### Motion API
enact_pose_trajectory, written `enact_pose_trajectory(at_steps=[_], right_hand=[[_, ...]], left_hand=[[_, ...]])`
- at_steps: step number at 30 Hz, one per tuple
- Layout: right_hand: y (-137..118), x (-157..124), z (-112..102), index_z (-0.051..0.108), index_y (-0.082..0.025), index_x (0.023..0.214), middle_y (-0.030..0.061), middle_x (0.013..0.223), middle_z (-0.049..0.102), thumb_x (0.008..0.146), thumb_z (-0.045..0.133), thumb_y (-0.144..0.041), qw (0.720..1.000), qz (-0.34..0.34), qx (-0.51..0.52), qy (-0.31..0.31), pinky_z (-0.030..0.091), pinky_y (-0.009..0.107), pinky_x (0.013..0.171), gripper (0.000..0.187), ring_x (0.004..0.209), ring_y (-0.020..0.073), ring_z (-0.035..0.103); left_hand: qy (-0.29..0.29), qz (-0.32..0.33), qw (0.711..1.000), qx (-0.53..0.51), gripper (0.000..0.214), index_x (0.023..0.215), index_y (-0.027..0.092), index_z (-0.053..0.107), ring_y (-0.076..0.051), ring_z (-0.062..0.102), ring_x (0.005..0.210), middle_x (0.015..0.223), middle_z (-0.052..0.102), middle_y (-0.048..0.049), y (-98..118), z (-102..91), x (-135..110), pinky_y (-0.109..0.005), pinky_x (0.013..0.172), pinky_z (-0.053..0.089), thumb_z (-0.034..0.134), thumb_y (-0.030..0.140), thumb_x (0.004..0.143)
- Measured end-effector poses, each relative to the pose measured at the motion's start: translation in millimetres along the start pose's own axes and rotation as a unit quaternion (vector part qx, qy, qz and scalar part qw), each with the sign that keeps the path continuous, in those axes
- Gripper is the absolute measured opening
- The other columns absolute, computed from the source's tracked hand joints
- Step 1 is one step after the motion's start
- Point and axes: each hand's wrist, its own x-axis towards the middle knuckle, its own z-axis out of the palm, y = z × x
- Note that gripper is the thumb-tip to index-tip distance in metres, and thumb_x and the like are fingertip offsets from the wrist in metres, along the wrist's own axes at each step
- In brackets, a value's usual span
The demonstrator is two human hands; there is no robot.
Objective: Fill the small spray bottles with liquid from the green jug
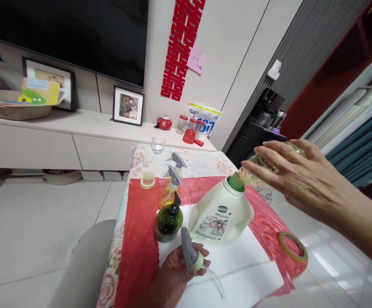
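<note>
My right hand (296, 169) is wrapped round a clear bottle (252, 174), tilted so that its neck lies at the green spout (235, 182) of a pale green detergent jug (219, 214). Whether liquid flows between them I cannot tell. Lower down, my left hand (174, 271) grips a grey trigger spray head (188, 252), its thin clear dip tube hanging free over the white paper (246, 273). Upright behind that hand, left of the jug, is a dark green pump bottle (169, 223). Behind it stands an orange spray bottle (167, 196), partly covering another sprayer (178, 160).
A cream cap (147, 181) sits on the red cloth (137, 239) at the left. A tape roll (284, 247) lies at the table's right edge. Near the far edge is a glass cup (157, 146); behind, a low cabinet (92, 128) holds jars and a red scoop (189, 136).
</note>
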Motion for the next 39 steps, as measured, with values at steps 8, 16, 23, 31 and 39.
enact_pose_trajectory(at_steps=[8,16,23,31,39], right_hand=[[-4.1,-0.6,2.3,0.056,-0.027,0.132,0.0118,0.131,0.057,0.097,0.030,-0.007,1.000,0.005,-0.025,-0.007,0.041,0.054,0.097,0.048,0.127,0.0307,0.049],[-13.8,-55.2,13.5,0.046,-0.028,0.146,0.0127,0.135,0.056,0.096,0.050,-0.031,0.973,0.192,0.123,-0.027,0.046,0.050,0.089,0.051,0.115,0.0336,0.055],[-100.1,-109.8,1.8,0.042,-0.033,0.151,0.0084,0.137,0.058,0.094,0.059,-0.051,0.887,0.264,0.375,-0.046,0.058,0.042,0.082,0.062,0.112,0.0290,0.063],[-191.4,-130.6,30.3,0.031,-0.033,0.155,0.0074,0.142,0.051,0.092,0.058,-0.031,0.846,0.289,0.439,-0.089,0.055,0.042,0.096,0.069,0.126,0.0264,0.053],[-211.9,-130.3,34.1,0.031,-0.032,0.156,0.0068,0.142,0.049,0.089,0.059,-0.032,0.820,0.305,0.478,-0.083,0.052,0.040,0.098,0.073,0.126,0.0254,0.049]], left_hand=[[0.010,0.006,1.000,0.015,0.042,0.101,0.022,0.078,-0.025,0.069,0.099,0.106,0.073,-0.0087,3.2,3.9,-4.2,-0.036,0.087,0.049,0.095,0.029,0.063],[0.022,0.045,0.999,-0.018,0.039,0.102,0.021,0.077,-0.024,0.071,0.096,0.108,0.074,-0.0077,7.2,5.0,-7.6,-0.037,0.090,0.050,0.093,0.028,0.067],[0.065,0.147,0.985,-0.057,0.036,0.107,0.025,0.073,-0.018,0.073,0.095,0.107,0.074,-0.0004,58.1,42.6,-24.7,-0.031,0.091,0.057,0.088,0.029,0.075],[0.081,0.211,0.973,-0.049,0.041,0.117,0.028,0.069,-0.016,0.075,0.097,0.110,0.076,0.0005,81.4,45.6,-28.3,-0.028,0.090,0.061,0.085,0.026,0.080],[0.094,0.238,0.966,-0.036,0.037,0.110,0.027,0.070,-0.016,0.075,0.098,0.110,0.076,0.0016,88.7,42.3,-27.8,-0.027,0.091,0.062,0.087,0.026,0.077]])
